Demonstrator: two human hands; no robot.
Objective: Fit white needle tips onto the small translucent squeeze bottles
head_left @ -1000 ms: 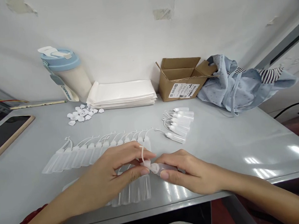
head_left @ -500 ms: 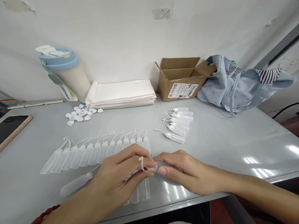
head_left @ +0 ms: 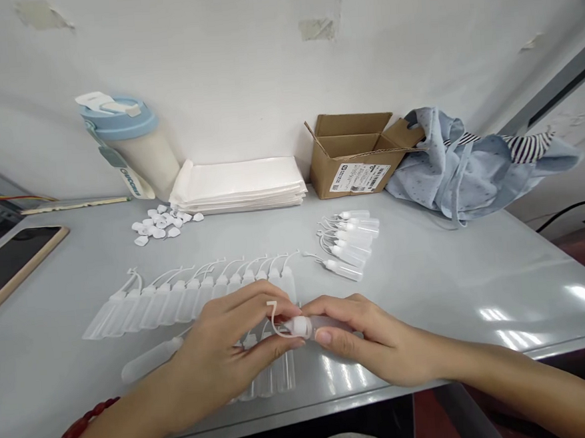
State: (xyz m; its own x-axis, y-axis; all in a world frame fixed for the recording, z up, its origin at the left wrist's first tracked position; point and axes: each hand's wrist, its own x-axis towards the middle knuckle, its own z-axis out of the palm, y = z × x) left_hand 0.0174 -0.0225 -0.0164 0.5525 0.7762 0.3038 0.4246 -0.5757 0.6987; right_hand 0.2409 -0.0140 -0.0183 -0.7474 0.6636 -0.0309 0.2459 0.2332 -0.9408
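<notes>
A small translucent squeeze bottle lies sideways between my hands, with its white cap (head_left: pixel 301 326) and curved tether strap (head_left: pixel 274 322) pointing left. My right hand (head_left: pixel 368 330) is closed round the bottle's body, hiding most of it. My left hand (head_left: pixel 243 336) has its thumb and fingers curled on either side of the cap, the tips touching its edges. Beneath and beside the left hand lie more such bottles (head_left: pixel 266 381), partly covered. Behind it runs a row of capped bottles (head_left: pixel 168 301). One loose bottle (head_left: pixel 149 361) rests by the left forearm.
Several more bottles (head_left: pixel 347 242) are grouped at centre right. White caps (head_left: pixel 157 223) lie in a pile before a blue-lidded tumbler (head_left: pixel 137 146). White envelopes (head_left: pixel 240 182), an open carton (head_left: pixel 352 168) and blue cloth (head_left: pixel 444 175) line the wall. A phone (head_left: pixel 15 265) lies left.
My left fingers have loosened and shifted slightly round the bottle's top, so the white cap now shows between them. My right hand keeps its hold on the body.
</notes>
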